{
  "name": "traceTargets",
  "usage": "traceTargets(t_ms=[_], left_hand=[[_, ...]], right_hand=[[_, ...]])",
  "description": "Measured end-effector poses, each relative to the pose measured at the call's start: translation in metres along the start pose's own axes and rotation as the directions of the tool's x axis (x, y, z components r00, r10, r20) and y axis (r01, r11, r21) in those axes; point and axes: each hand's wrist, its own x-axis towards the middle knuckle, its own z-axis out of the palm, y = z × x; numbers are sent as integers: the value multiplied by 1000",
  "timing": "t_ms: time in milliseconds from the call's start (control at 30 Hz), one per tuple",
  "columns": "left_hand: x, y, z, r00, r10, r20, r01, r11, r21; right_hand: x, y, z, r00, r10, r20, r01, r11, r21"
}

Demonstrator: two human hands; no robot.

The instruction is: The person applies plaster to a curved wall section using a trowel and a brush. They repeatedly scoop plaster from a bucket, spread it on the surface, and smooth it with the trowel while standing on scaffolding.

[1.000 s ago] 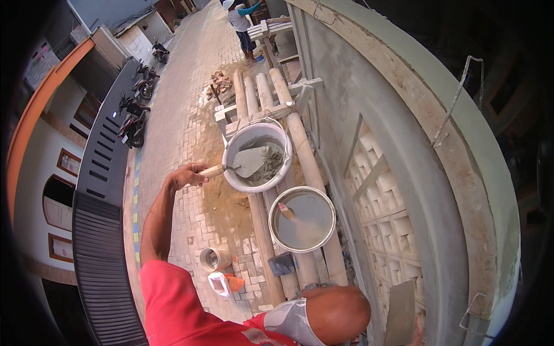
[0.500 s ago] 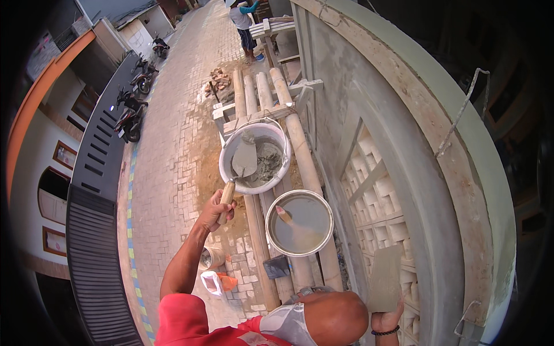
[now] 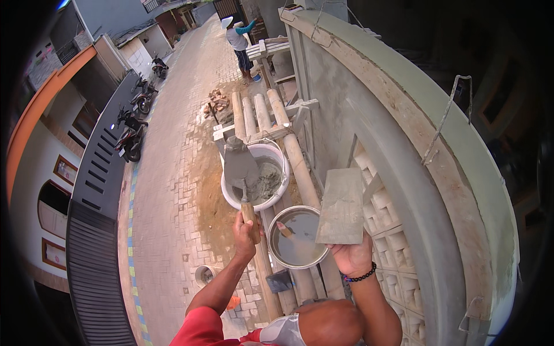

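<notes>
My left hand (image 3: 244, 237) grips the wooden handle of a trowel (image 3: 249, 219), whose blade carries a lump of grey mortar (image 3: 238, 153) above the left side of a white bucket (image 3: 264, 202) of mortar. My right hand (image 3: 356, 256) holds a flat grey rectangular plastering board (image 3: 339, 205) to the right of that bucket, partly over a round container (image 3: 294, 263) of cloudy water. A brush (image 3: 285, 230) stands in the water. A small dark square piece (image 3: 279, 281) lies on the bamboo platform below the container.
Bamboo poles (image 3: 291, 144) form the platform along a grey wall (image 3: 404, 196) with breeze blocks and wire hooks. A co-worker (image 3: 238, 40) stands up the paved lane (image 3: 161, 173). Motorbikes (image 3: 130, 144) line the left gate; broken bricks (image 3: 216, 101) and a small pail (image 3: 205, 275) lie below.
My left hand has moved rightward, then lifted the trowel with mortar on its blade. My right hand has risen from the lower right, bringing the board up beside the buckets.
</notes>
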Motion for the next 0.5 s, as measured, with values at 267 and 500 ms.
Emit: traceTargets(t_ms=[267, 500], left_hand=[[-21, -18, 65, 934, 336, 119, -356, 853, 381], [-26, -24, 87, 744, 497, 446, -657, 425, 622]], right_hand=[[42, 14, 29, 994, 71, 78, -78, 994, 80], [37, -3, 30, 992, -58, 111, 35, 980, 196]])
